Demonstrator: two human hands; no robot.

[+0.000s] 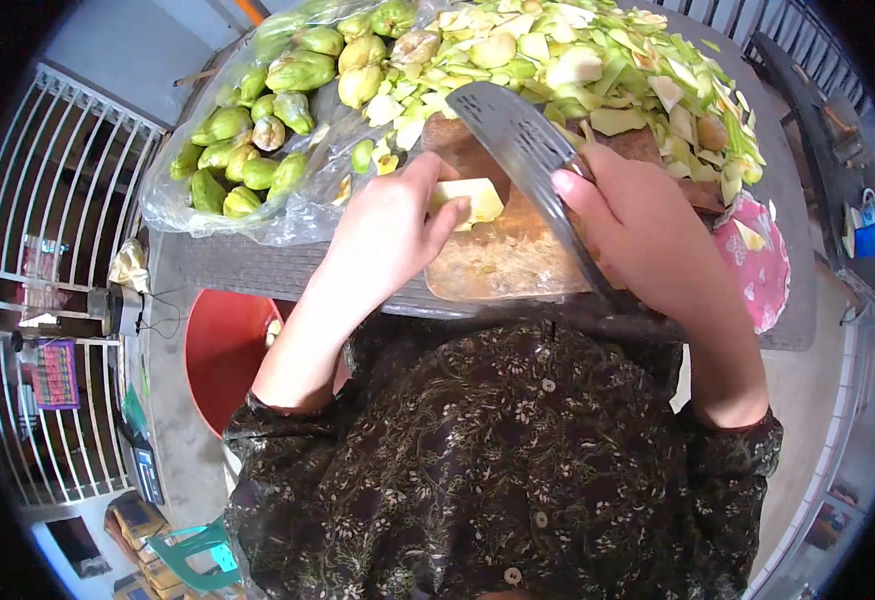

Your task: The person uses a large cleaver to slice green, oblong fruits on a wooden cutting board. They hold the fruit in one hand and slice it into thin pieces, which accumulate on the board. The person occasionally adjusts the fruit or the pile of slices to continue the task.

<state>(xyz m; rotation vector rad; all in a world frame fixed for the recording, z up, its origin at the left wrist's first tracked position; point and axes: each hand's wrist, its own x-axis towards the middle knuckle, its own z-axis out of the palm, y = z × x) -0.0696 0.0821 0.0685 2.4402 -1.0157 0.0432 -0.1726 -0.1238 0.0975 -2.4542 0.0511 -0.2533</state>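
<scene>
My left hand (396, 225) grips a peeled pale piece of chayote (475, 202) over the wooden cutting board (505, 266). In my right hand (625, 217) is a large knife with a wide metal blade (516, 127), held by its handle, the blade slanting up and left above the board. Green peelings (595, 60) are heaped behind and to the right of the board, some lying on its far part. Whole green chayotes (298, 71) lie at the left on a clear plastic bag (287, 225).
The grey table (257, 259) has its near edge by my body. Below its left side stands a red plastic tub (220, 352). A pink patterned cloth (760, 262) lies right of the board. A green plastic stool (197, 559) is at the lower left.
</scene>
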